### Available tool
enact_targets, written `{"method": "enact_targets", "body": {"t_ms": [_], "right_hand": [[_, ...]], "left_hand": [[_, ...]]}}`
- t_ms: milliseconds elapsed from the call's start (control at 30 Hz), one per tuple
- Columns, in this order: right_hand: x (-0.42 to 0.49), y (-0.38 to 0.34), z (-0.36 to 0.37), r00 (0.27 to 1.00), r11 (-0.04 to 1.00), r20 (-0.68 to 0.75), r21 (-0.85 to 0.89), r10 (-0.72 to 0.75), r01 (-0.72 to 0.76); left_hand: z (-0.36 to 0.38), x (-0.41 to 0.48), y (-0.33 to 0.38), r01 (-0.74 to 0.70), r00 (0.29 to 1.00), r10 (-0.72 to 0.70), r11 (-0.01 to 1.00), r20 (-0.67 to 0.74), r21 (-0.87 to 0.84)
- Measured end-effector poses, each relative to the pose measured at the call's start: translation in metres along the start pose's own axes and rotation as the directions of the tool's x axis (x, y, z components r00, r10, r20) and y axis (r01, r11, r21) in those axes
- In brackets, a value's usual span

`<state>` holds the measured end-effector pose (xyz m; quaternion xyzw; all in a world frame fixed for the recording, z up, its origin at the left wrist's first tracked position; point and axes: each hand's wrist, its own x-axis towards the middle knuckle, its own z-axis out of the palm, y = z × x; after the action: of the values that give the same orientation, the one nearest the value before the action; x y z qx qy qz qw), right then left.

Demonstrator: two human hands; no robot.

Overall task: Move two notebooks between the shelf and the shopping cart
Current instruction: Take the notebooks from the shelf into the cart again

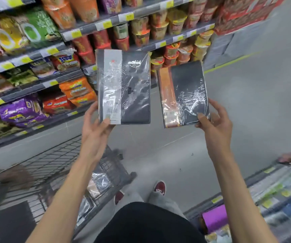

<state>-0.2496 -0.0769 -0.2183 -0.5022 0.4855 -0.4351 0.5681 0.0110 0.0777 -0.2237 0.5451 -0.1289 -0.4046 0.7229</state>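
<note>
From the head camera, I held two flat, rectangular notebooks upright in front of me, both sealed in crinkled, glossy plastic wrap. The dark notebook with the grey band [123,88] sat in my left hand [95,128], thumb on its lower front corner and fingers curled behind. The dark notebook with the orange band [186,92] was pinched at its lower right corner by my right hand [215,124]. Both arms were stretched forward, and the two books were apart. They were above the aisle floor, between the shelf [88,30] of noodle packs and the black wire-mesh shopping cart [57,158] at my left, which held more shiny wrapped items [98,185].
</note>
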Motion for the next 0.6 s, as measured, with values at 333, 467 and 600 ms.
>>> {"method": "enact_targets", "body": {"t_ms": [333, 467, 600], "right_hand": [[0.051, -0.022, -0.101, 0.966, 0.992, -0.258, 0.117, -0.015, 0.046], [0.074, -0.026, -0.136, 0.931, 0.988, -0.364, 0.145, 0.009, 0.047], [0.109, -0.03, -0.17, 0.903, 0.987, -0.43, 0.152, 0.016, 0.055]], "left_hand": [[0.145, 0.04, -0.032, 0.001, 0.987, -0.002, 1.0, 0.16, 0.005], [0.199, 0.061, -0.041, 0.03, 0.976, -0.033, 0.999, 0.214, 0.019], [0.251, 0.095, -0.057, 0.106, 0.957, -0.108, 0.994, 0.27, 0.022]]}}
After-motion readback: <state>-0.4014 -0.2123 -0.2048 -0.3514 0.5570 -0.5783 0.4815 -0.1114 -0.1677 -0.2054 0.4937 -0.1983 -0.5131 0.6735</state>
